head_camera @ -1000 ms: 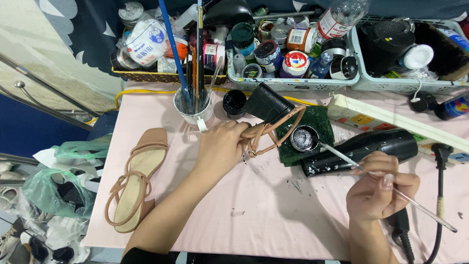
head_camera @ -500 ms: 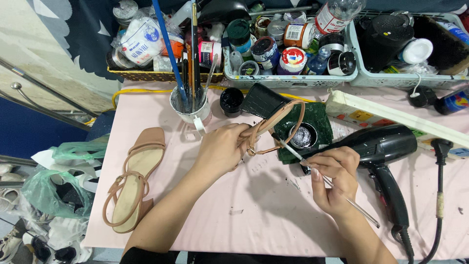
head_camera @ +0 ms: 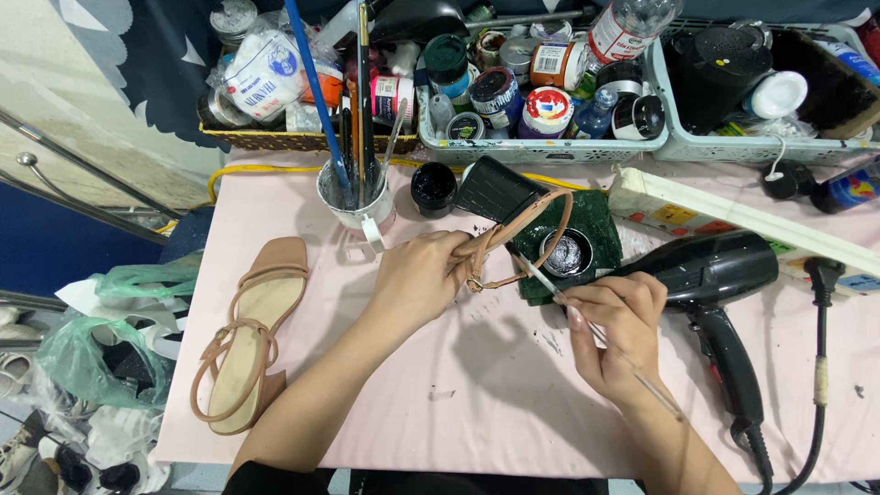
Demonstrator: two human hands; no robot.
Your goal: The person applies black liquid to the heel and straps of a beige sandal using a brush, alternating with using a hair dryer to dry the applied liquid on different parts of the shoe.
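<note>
Landmark: your brush cup (head_camera: 356,197) | up-left of it, a white plastic packet (head_camera: 266,73) with red-blue print | up-right, a jar with white-orange label (head_camera: 551,62) | farther right, a clear bottle's white-red label (head_camera: 621,35)

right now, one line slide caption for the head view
Left hand holds a tan strappy sandal while the right hand touches a thin brush to its strap.

The body of the held sandal (head_camera: 513,229) is hidden behind the left hand (head_camera: 417,280); only its black heel and tan straps are seen. The thin brush (head_camera: 596,330) is partly covered by the right hand's fingers (head_camera: 610,302). The hair dryer's cord (head_camera: 816,403) is cut off at the bottom edge.
</note>
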